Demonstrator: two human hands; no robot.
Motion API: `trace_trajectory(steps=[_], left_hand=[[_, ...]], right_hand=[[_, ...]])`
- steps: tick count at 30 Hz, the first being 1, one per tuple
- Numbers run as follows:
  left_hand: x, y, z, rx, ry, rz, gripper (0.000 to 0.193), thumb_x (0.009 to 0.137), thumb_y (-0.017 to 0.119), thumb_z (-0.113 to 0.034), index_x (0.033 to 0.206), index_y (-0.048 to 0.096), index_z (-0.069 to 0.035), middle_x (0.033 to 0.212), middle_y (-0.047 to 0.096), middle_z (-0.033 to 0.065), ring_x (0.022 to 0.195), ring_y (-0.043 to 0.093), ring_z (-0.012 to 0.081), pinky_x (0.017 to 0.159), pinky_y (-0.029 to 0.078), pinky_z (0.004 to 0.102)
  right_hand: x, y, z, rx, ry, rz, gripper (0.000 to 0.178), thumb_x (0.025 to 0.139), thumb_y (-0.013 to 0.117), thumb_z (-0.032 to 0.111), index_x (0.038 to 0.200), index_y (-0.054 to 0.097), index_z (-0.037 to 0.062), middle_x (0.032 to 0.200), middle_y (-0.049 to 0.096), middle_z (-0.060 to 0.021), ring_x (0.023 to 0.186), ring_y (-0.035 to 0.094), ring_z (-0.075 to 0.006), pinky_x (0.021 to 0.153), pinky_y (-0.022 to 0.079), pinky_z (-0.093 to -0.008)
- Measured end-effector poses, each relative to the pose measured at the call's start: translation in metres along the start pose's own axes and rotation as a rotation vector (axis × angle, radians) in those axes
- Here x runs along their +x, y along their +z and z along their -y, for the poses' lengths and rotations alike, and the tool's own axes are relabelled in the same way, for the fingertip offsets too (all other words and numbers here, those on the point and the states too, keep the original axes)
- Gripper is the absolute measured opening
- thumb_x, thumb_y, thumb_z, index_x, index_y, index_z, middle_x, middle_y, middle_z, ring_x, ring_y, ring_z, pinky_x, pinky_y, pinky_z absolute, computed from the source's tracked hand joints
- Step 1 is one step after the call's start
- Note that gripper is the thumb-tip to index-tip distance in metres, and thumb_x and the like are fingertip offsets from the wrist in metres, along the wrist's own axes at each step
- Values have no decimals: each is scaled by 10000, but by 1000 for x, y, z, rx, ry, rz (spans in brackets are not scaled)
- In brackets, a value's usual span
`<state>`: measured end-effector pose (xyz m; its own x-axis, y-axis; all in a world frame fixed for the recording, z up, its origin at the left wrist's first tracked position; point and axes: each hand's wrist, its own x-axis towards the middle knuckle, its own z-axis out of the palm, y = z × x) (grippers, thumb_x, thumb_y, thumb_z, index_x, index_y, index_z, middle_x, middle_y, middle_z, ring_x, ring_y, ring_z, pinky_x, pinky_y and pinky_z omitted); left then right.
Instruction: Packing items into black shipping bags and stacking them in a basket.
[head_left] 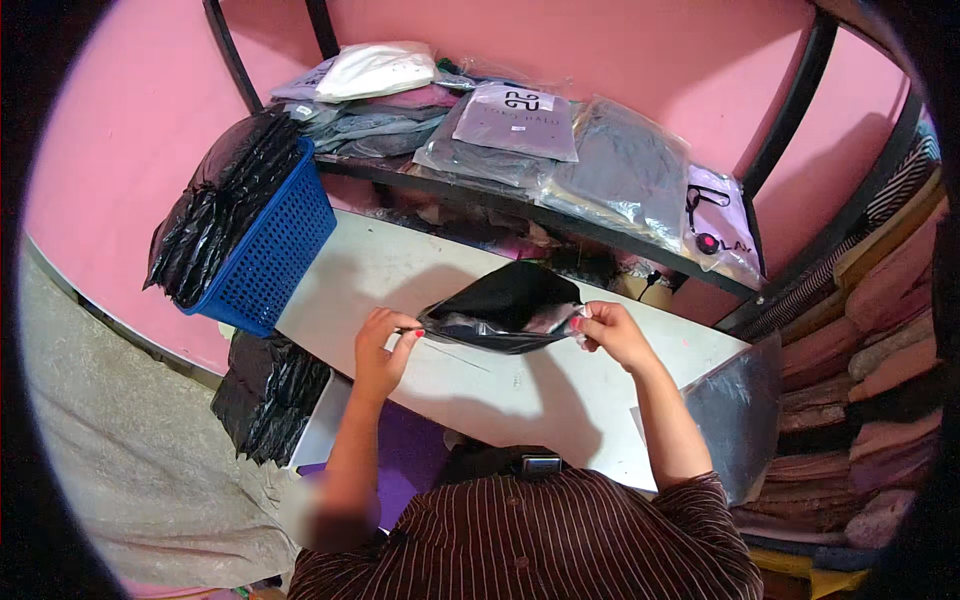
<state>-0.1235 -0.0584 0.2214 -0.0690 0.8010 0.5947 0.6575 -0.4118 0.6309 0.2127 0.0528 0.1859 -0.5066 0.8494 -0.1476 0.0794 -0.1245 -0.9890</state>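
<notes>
Between my hands hangs a black plastic mailing bag (510,297), its mouth spread toward me over the white table. My left hand (385,345) pinches the bag's left corner between thumb and fingers. At the opposite corner my right hand (608,332) grips the edge, with a whitish strip of plastic showing by the fingertips. Something pale and pinkish shows inside the mouth, but I cannot make out what it is. The bag is held just above the white table (470,390), and its shadow falls on the tabletop.
A blue basket (285,250) full of black plastic bags (225,190) stands at the left. Packed garments (515,120) lie along the black shelf (540,212) behind the table. A clear plastic sheet (735,420) hangs by the table's right end, near stacked folded fabrics (870,400).
</notes>
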Motion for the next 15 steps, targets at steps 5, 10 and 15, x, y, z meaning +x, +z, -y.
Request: trace_trajectory(steps=[5,10,15], left_hand=[[7,9,7,-303,-109,-77,44,804,632,-21,841,611,-8,794,623,81,745,573,173,693,444,303],[-3,21,22,-374,-214,-20,90,853,617,-95,836,596,-9,745,537,35,719,495,129,666,403,264],[9,24,7,-305,-100,35,80,852,611,-91,834,608,-13,780,539,53,723,508,139,664,400,264]], right_hand=[[-11,-12,20,-214,-34,-135,174,870,640,252,819,583,96,749,567,15,701,535,-76,623,443,-219],[-38,7,14,-387,-606,-190,474,726,757,347,1080,578,88,1114,545,-78,1026,517,-224,824,437,-353],[-66,58,48,-552,-571,63,466,753,744,339,1089,613,44,872,631,-122,782,606,-275,735,471,-362]])
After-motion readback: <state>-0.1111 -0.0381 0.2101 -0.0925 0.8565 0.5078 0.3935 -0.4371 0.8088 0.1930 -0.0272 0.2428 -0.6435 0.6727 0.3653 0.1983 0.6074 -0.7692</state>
